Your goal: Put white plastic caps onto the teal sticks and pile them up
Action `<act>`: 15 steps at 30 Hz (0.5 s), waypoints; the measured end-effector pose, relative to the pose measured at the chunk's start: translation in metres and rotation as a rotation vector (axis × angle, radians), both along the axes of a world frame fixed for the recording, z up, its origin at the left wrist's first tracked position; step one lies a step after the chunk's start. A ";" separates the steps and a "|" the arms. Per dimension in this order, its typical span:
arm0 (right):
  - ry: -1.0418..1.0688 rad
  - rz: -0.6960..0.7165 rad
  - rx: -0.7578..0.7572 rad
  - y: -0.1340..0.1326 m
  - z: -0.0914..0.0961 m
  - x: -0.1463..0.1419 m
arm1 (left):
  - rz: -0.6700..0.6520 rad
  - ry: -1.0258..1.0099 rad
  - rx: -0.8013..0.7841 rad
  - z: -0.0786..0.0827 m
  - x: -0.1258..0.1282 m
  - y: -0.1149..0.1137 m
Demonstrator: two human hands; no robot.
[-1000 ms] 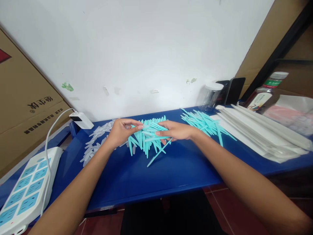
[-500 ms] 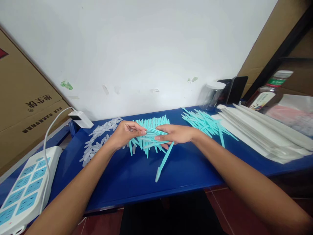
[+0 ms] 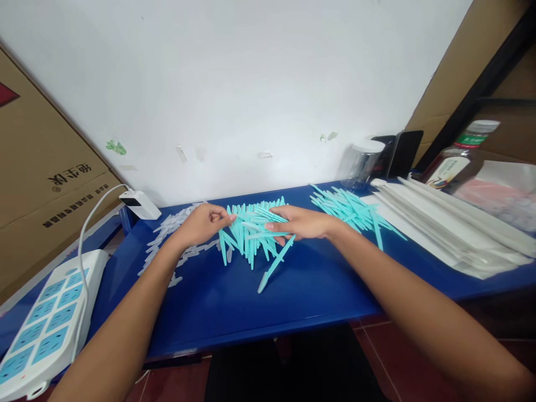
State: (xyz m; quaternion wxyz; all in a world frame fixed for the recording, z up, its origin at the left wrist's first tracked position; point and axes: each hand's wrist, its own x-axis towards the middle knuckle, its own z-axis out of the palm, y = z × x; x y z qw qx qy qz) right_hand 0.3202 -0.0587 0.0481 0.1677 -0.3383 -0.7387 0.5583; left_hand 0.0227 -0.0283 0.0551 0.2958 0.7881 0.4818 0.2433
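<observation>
My right hand (image 3: 304,222) holds a loose bunch of thin turquoise eyebrow razors (image 3: 272,215) between thumb and fingers. One more razor (image 3: 274,268) juts down toward me from under that hand, its pale blade end over the blue table. My left hand (image 3: 205,224) is closed in a pinch at the left side of the middle razor pile (image 3: 245,237); whatever its fingertips hold is too small to make out. Under and beside my left hand lie many small translucent caps (image 3: 165,234).
A second pile of turquoise razors (image 3: 352,209) lies to the right on the blue table (image 3: 201,307). Beyond it are a lidded clear jar (image 3: 362,162), flat white packets (image 3: 452,229) and a bottle (image 3: 460,153). A power strip (image 3: 54,318) and a white plugged-in device (image 3: 140,205) stand left.
My left hand has moved left, away from the bunch in my right hand. The razor hanging below my right hand has swung slightly left and up. My right hand keeps its hold.
</observation>
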 end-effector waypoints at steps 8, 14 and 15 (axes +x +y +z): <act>-0.054 -0.077 -0.052 0.001 0.002 0.003 | -0.165 0.441 -0.148 0.015 -0.009 -0.012; -0.076 -0.071 -0.050 0.002 -0.001 0.003 | -0.170 0.527 -0.182 0.008 0.000 -0.016; -0.082 -0.072 -0.053 0.002 -0.001 0.003 | -0.180 0.542 -0.185 0.007 -0.001 -0.015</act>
